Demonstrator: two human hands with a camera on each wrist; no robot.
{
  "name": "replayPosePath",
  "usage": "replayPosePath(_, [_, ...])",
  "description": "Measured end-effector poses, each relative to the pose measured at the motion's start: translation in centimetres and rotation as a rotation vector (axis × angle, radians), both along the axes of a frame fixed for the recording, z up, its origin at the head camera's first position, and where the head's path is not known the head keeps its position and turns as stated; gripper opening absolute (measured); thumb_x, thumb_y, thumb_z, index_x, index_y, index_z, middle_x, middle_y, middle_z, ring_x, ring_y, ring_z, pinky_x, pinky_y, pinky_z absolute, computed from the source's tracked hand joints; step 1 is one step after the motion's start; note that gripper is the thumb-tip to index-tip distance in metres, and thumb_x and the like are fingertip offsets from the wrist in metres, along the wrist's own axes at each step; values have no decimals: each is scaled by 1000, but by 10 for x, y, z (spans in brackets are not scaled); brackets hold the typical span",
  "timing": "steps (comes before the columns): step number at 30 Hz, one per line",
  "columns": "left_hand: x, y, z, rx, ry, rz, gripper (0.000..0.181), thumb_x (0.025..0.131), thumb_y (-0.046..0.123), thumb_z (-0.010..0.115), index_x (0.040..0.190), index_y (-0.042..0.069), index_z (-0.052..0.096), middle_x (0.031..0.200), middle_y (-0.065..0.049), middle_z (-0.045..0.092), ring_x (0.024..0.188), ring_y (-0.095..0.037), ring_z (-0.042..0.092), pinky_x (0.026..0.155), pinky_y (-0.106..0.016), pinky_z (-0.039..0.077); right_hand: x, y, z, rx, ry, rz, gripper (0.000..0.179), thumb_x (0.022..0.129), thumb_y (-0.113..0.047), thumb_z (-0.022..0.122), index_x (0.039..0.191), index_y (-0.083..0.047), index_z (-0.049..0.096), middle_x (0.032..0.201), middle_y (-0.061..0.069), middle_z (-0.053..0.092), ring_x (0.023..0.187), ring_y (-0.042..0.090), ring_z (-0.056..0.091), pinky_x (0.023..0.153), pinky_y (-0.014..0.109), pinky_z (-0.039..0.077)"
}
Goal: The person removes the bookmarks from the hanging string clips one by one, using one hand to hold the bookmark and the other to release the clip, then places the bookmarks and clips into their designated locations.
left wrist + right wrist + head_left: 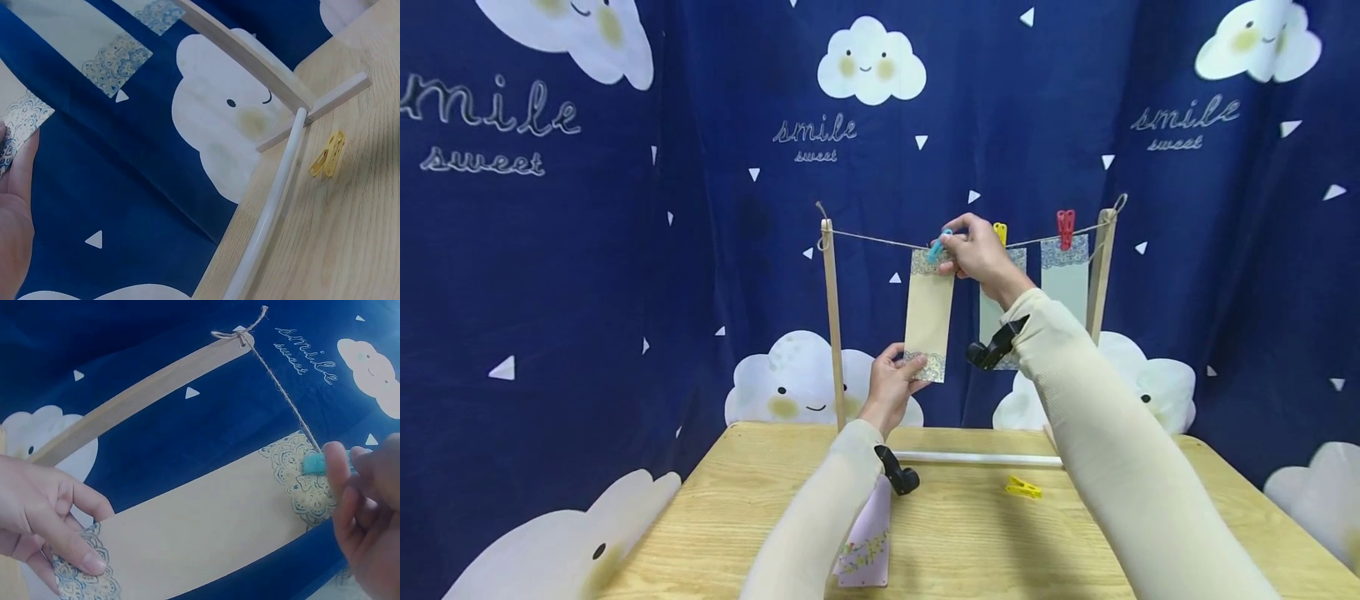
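A cream paper card (pixel 929 312) with lacy patterned ends hangs upright at the twine line (pixel 872 239). My left hand (pixel 891 385) pinches its lower end between thumb and fingers. Up at the top edge, my right hand (pixel 981 254) pinches a blue clothespin (pixel 936 250), which sits over the card's patterned end and the twine. In the right wrist view the card (pixel 194 531) stretches between both hands, and the clothespin (pixel 314 464) is partly hidden by fingers. The left wrist view shows only a corner of the card (pixel 31 115) by the left hand (pixel 14 231).
Two pale cards hang to the right, under a yellow clothespin (pixel 1000 233) and a red clothespin (pixel 1065 229). Wooden posts (pixel 833 325) hold the twine, with a white rod (pixel 977 458) low between them. A yellow clothespin (pixel 1023 487) and a pink floral card (pixel 867 542) lie on the table (pixel 955 533).
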State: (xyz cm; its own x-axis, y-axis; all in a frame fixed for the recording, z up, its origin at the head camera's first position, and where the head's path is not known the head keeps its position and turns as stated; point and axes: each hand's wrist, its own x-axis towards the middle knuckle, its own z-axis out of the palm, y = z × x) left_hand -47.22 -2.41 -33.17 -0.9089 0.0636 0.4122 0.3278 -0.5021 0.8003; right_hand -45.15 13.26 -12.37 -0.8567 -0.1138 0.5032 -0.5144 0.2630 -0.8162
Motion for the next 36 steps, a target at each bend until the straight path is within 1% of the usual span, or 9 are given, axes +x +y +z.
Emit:
replayPosePath(3, [1,1,0,3,0,-12,19,96,-9,66,113,1,64,94,-12,73,83,-19,72,68,-28,61,-2,1,-4,-89,-14,-7,21,111,-15,49,128,-4,49,132,15,68,59,4,65,55,20,42])
replayPosePath(8, [4,3,2,13,7,-39,20,96,-10,66,114,0,63,94,-11,73,83,-18,72,68,-27,61,-5,-1,-12,-282,-53,9,12,110,-14,51,122,-10,50,137,15,65,57,2,62,51,16,42])
replayPosePath(13, [5,5,3,32,18,-39,19,96,-10,66,112,0,63,90,-9,73,78,-16,71,65,-25,60,-8,-6,-17,-438,-47,39,7,110,-11,51,116,-13,49,140,19,62,55,2,59,47,13,39])
replayPosePath(16, [6,5,5,31,27,-42,19,97,-10,65,112,1,64,90,-8,73,77,-15,71,65,-25,60,-9,-8,-18,-501,-25,46,6,109,-9,51,114,-13,50,140,20,61,53,2,58,45,13,38])
replayPosePath(23, [7,6,10,13,33,-43,21,97,-9,66,116,0,64,94,-11,74,81,-17,72,69,-27,61,-8,-14,-17,-600,54,58,7,109,-10,52,115,-13,51,138,18,63,54,3,59,46,13,39])
replayPosePath(29, [8,5,10,21,28,-48,20,98,-7,66,116,1,64,96,-11,73,81,-17,72,67,-25,60,-7,-15,-16,-650,118,109,8,109,-9,51,116,-13,50,140,20,61,56,4,59,49,14,40])
replayPosePath(36, [9,-1,8,30,26,-34,19,98,-8,66,114,2,65,101,-12,72,84,-18,72,69,-27,61,-4,-14,-15,-661,116,116,10,109,-12,53,119,-15,51,138,16,64,58,5,64,50,14,42])
